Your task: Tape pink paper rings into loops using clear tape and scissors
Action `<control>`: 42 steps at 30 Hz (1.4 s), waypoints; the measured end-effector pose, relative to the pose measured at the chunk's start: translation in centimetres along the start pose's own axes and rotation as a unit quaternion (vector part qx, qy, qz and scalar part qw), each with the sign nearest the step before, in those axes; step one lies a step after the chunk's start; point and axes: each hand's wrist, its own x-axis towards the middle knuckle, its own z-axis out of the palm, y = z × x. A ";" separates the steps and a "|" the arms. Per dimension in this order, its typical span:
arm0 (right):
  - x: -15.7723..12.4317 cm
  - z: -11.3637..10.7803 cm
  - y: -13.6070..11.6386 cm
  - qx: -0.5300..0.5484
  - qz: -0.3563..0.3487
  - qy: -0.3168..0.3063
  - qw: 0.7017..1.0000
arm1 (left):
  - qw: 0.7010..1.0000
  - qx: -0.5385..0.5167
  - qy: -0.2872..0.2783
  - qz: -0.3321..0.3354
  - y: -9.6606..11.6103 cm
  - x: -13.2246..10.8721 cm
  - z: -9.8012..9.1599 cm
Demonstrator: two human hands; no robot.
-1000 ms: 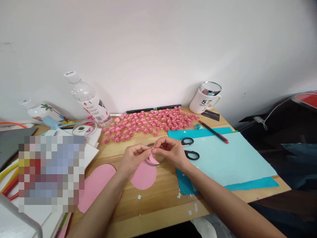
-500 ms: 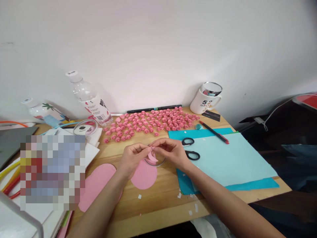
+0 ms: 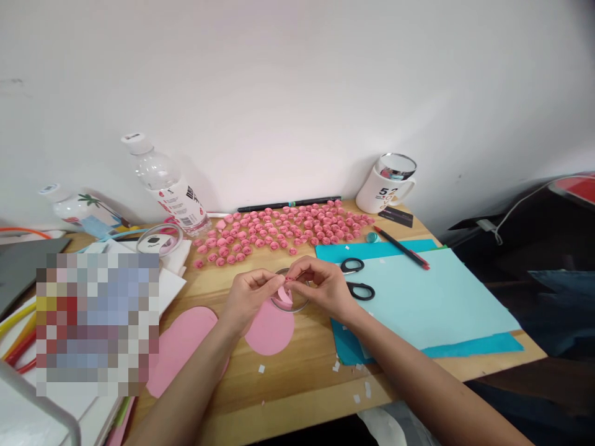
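My left hand (image 3: pixel 253 295) pinches a curled pink paper strip (image 3: pixel 284 296) near its upper end. Finger and thumb of my right hand (image 3: pixel 323 286) close on the same strip, where a small rolled part shows between the fingertips. Both hands meet above a round roll of tape (image 3: pixel 297 306), which is partly hidden by them. Under the left hand lies a pink paper circle (image 3: pixel 270 331), with larger pink paper pieces (image 3: pixel 186 344) to its left. Many rolled pink paper roses (image 3: pixel 288 229) cover the back of the wooden table.
Black-handled scissors (image 3: pixel 360 290) lie beside light blue paper (image 3: pixel 432 303) on the right. A white mug (image 3: pixel 381 189), a pencil (image 3: pixel 402 247) and a water bottle (image 3: pixel 174 192) stand or lie farther back. White paper scraps (image 3: pixel 261 369) dot the front.
My right fingers have turned slightly at the strip's end, and a small rolled part now shows there. The hanging strip has shifted; the hands stay in nearly the same place.
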 end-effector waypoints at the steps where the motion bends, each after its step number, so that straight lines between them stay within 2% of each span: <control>1: 0.0 0.0 0.0 0.001 0.005 0.000 1.000 | 1.000 0.004 -0.003 -0.002 0.0 0.0 0.0; 4: 0.0 0.0 0.0 0.009 0.018 -0.008 1.000 | 1.000 0.010 -0.009 -0.007 0.0 -0.1 0.0; 19: 0.0 0.2 -0.3 -0.019 0.030 -0.010 0.999 | 0.999 -0.017 0.034 -0.014 -0.7 0.1 0.1; 24: 0.0 0.3 0.0 0.018 0.099 -0.016 0.995 | 0.986 -0.154 0.069 -0.004 -0.5 0.4 -0.1; 27: -0.2 0.6 0.3 0.079 0.160 -0.045 0.983 | 0.979 -0.187 0.077 0.005 -0.3 0.4 -0.2; 30: -0.3 1.0 0.4 0.116 0.191 -0.036 0.974 | 0.982 -0.162 0.094 0.005 -0.3 0.3 -0.1; 34: -0.3 1.0 0.4 0.093 0.168 0.007 0.981 | 0.984 -0.132 0.117 0.016 -0.6 0.3 -0.1; 42: -0.1 0.6 0.2 0.078 0.153 0.004 0.985 | 0.987 -0.058 0.145 0.034 -0.6 0.4 -0.1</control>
